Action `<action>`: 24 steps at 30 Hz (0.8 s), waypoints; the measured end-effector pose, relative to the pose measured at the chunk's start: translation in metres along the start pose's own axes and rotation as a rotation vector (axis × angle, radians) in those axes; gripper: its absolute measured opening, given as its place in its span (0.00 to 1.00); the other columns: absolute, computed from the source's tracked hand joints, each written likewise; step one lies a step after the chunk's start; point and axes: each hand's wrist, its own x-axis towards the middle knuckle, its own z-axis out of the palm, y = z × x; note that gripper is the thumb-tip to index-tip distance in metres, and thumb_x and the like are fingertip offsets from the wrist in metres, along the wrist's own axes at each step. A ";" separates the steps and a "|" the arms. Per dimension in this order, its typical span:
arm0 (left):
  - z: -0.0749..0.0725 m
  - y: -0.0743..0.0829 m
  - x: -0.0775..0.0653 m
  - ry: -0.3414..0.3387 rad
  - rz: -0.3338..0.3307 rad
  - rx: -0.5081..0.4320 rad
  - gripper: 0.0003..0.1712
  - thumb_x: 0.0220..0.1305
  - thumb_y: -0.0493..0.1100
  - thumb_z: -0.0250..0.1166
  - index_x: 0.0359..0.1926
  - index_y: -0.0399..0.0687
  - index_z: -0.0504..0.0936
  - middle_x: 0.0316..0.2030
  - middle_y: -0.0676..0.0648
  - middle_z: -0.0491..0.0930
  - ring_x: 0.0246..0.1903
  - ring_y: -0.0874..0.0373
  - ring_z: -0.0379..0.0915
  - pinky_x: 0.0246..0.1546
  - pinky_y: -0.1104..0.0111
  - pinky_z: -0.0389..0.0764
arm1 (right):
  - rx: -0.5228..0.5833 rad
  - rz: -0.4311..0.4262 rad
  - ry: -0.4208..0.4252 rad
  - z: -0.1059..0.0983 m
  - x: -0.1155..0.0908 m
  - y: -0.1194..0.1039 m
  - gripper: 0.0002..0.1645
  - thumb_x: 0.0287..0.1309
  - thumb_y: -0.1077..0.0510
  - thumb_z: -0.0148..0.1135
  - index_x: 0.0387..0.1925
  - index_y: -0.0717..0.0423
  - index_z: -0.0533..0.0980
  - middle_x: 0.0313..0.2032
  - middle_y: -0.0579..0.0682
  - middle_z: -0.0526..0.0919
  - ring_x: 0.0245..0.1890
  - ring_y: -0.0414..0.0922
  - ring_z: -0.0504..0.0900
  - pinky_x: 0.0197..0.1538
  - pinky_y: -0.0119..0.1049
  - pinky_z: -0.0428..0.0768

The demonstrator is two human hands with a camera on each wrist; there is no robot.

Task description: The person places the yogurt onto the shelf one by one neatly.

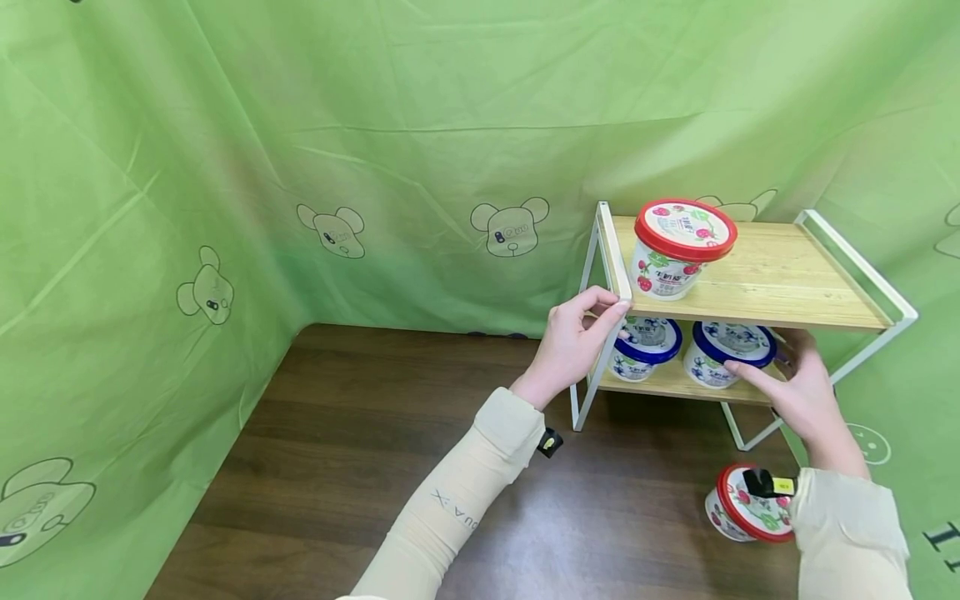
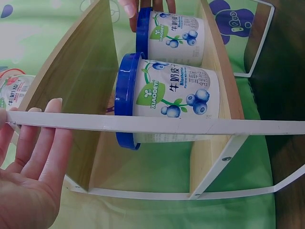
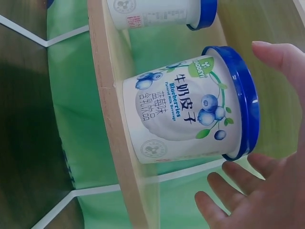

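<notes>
In the head view, a small two-tier shelf with wooden boards [image 1: 795,275] and a white metal frame [image 1: 615,250] stands at the right. My left hand [image 1: 573,342] pinches the frame's front left corner between thumb and fingers. On the lower board are two white tubs with blue lids and blueberry prints, a left blueberry tub [image 1: 636,367] and a right blueberry tub [image 3: 181,109]. My right hand [image 1: 810,400] is beside the right one, its fingers spread about the blue lid [image 3: 245,105]. A red-lidded strawberry tub [image 1: 678,242] stands at the upper board's left end.
Another red-lidded tub [image 1: 750,504] is on the dark wooden floor [image 1: 405,400] in front of the shelf, partly hidden by the right wrist's strap. Green cloth [image 1: 420,175] with bear drawings hangs behind and at both sides.
</notes>
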 end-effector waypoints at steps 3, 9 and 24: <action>0.000 0.000 0.000 -0.001 0.000 -0.002 0.08 0.76 0.43 0.61 0.44 0.43 0.83 0.37 0.42 0.84 0.32 0.60 0.82 0.38 0.73 0.83 | 0.013 -0.019 0.003 -0.001 -0.004 -0.002 0.53 0.68 0.60 0.64 0.81 0.54 0.40 0.77 0.68 0.45 0.77 0.62 0.47 0.75 0.36 0.47; 0.001 -0.002 0.000 0.002 0.002 0.000 0.08 0.76 0.43 0.61 0.44 0.43 0.83 0.37 0.46 0.84 0.32 0.62 0.82 0.39 0.73 0.83 | 0.015 -0.061 0.032 -0.002 -0.010 -0.004 0.51 0.69 0.61 0.62 0.81 0.52 0.42 0.78 0.65 0.46 0.77 0.54 0.50 0.65 0.15 0.54; 0.000 0.000 0.000 0.001 -0.013 -0.014 0.08 0.76 0.42 0.61 0.44 0.42 0.83 0.37 0.42 0.84 0.30 0.59 0.84 0.38 0.73 0.83 | 0.030 -0.107 0.089 -0.004 -0.029 0.000 0.47 0.70 0.67 0.58 0.80 0.56 0.44 0.77 0.64 0.52 0.72 0.38 0.58 0.66 0.18 0.57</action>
